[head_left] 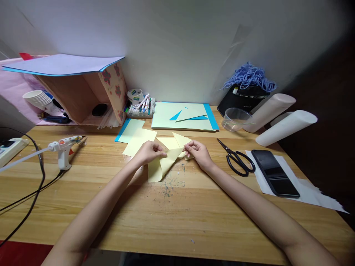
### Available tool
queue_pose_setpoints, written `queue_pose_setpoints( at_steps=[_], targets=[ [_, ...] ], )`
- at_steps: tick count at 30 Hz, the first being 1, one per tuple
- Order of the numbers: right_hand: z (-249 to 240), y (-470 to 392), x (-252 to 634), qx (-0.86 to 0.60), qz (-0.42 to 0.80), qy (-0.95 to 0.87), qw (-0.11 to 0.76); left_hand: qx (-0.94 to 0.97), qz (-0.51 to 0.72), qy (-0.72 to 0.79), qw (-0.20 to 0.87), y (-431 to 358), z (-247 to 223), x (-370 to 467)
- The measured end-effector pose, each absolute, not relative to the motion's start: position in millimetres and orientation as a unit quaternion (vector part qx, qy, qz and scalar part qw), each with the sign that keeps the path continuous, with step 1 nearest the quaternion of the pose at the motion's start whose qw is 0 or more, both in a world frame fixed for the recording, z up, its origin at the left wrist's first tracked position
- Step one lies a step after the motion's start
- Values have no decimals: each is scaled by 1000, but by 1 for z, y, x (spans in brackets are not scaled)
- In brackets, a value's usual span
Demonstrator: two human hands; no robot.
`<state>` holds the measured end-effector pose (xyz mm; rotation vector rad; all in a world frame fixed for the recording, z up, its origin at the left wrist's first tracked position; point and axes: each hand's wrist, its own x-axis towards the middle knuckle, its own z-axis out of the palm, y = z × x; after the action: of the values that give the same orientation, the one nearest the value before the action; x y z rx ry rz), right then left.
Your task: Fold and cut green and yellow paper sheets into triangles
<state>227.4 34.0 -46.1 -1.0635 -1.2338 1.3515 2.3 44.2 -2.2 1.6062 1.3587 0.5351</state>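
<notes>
Between my hands is a pale yellow sheet of paper (pixel 169 161), bent over so that one part curves across the rest. My left hand (pixel 149 151) pinches its upper left part between thumb and fingers. At the upper right corner, my right hand (pixel 198 152) has its fingertips closed on the paper's tip. More yellow paper pieces (pixel 180 140) lie just behind, partly covered by the held sheet. A flat yellow sheet (pixel 141 138) rests beyond my left hand, overlapping a pale sheet with a blue edge (pixel 126 131).
Black-handled scissors (pixel 238 161) and a phone (pixel 274 173) lie at right. A hot glue gun (pixel 64 151) stands at left with its cable (pixel 39 184). Along the back are a cardboard box (pixel 112 88), markers (pixel 142 105), a paper stack (pixel 166 111) and a clear bowl (pixel 237 120).
</notes>
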Motion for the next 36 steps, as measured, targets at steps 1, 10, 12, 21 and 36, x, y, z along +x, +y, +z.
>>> queue_pose_setpoints(
  at_steps=[1,10,12,21,36],
  targets=[
    [-47,35,228,-438,556,-507,492,656,212,556,464,45,-4,1],
    [-41,32,227,-415,582,-543,441,619,238,522,536,40,3,8],
    [-40,29,226,-426,579,-547,429,619,235,506,553,38,3,11],
    [-35,28,226,-420,595,-540,422,651,216,490,538,30,-14,24],
    [-38,25,223,-409,612,-580,349,602,241,500,574,26,-20,30]
  ],
)
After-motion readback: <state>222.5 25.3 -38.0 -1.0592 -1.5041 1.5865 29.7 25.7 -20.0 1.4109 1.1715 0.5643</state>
